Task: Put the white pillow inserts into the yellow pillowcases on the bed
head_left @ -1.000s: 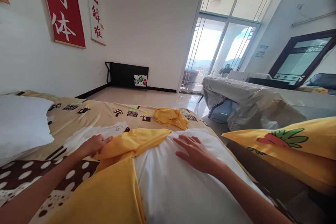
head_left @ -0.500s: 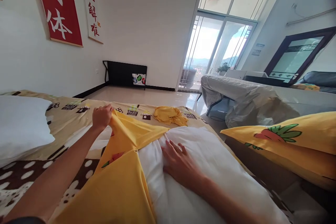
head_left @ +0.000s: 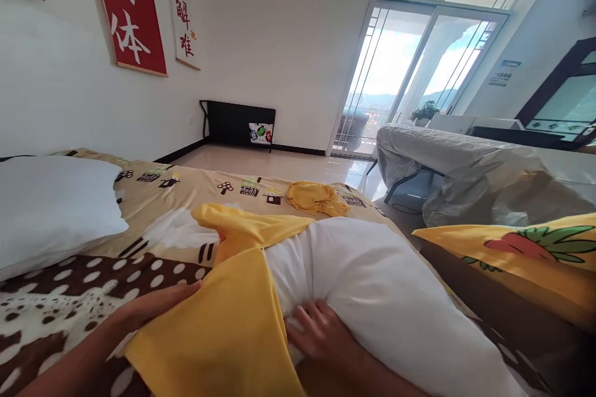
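Note:
A white pillow [head_left: 386,285] lies on the patterned bed sheet [head_left: 153,198], partly inside a yellow pillowcase [head_left: 228,316]. My left hand [head_left: 158,305] grips the near left edge of the pillowcase, its fingers partly tucked under the cloth. My right hand [head_left: 321,335] presses into the pillow's near end beside the pillowcase opening, fingers spread on the white fabric.
A second white pillow [head_left: 51,211] lies at the left of the bed. A crumpled yellow cloth [head_left: 316,197] sits at the far edge. A yellow carrot-print pillow [head_left: 521,254] is at the right. A covered sofa [head_left: 470,167] stands beyond the bed.
My left hand let go of the raised far corner of the pillowcase and dropped back to its near edge. My right hand slid toward me along the pillow.

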Tool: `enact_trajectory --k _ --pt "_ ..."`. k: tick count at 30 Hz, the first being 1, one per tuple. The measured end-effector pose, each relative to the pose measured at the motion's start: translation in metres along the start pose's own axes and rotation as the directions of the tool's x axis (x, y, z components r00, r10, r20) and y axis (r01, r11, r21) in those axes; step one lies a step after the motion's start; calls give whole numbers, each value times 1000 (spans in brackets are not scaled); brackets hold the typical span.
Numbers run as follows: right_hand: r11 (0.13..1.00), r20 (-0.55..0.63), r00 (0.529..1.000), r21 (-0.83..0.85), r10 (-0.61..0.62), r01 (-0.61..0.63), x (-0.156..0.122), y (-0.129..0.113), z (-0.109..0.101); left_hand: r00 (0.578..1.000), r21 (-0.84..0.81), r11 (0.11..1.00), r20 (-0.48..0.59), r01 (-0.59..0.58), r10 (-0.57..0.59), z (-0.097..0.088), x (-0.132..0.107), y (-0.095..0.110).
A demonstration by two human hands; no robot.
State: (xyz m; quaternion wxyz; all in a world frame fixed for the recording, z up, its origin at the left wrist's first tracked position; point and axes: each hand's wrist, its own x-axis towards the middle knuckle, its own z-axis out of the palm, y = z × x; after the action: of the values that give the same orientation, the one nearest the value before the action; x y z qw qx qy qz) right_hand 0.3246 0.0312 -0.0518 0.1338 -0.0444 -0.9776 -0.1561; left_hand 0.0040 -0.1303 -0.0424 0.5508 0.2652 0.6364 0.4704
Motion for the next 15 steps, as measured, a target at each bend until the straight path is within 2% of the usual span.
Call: enact_trajectory --k 1,2,3,4,5,6,8,9,10,12,15 --pt "1000 55 998 11 11 -12 16 9 -7 993 -3 1000 114 11 -11 7 0 3" --pt "999 101 994 5 44 -44 34 20 -17 983 -7 1000 182 -7 8 16 2 13" --pt "994 133 985 -15 106 -105 50 32 -30 980 -20 999 193 -49 52 24 5 28" --pt "981 141 971 -47 192 -187 66 44 -45 983 -47 992 138 -115 121 31 10 48" --pt "959 129 951 -76 282 -274 78 55 -58 979 -75 978 38 -196 199 36 15 71" --pt "934 104 929 -94 354 -345 87 64 -69 960 -100 955 -67 -279 273 38 21 94" --pt "909 48 910 -86 412 -407 95 73 -78 899 -228 880 -245 -417 363 32 34 130" --pt "916 35 917 -66 398 -395 95 72 -74 881 -318 832 -301 -454 366 26 41 139" --pt "929 41 928 -41 370 -368 93 68 -65 874 -408 783 -339 -470 348 19 47 140" --pt "950 99 946 13 308 -311 88 55 -39 883 -538 710 -380 -454 277 2 56 121" --pt "959 184 955 123 232 -256 93 38 -2 886 -600 690 -444 -404 133 -18 60 59"
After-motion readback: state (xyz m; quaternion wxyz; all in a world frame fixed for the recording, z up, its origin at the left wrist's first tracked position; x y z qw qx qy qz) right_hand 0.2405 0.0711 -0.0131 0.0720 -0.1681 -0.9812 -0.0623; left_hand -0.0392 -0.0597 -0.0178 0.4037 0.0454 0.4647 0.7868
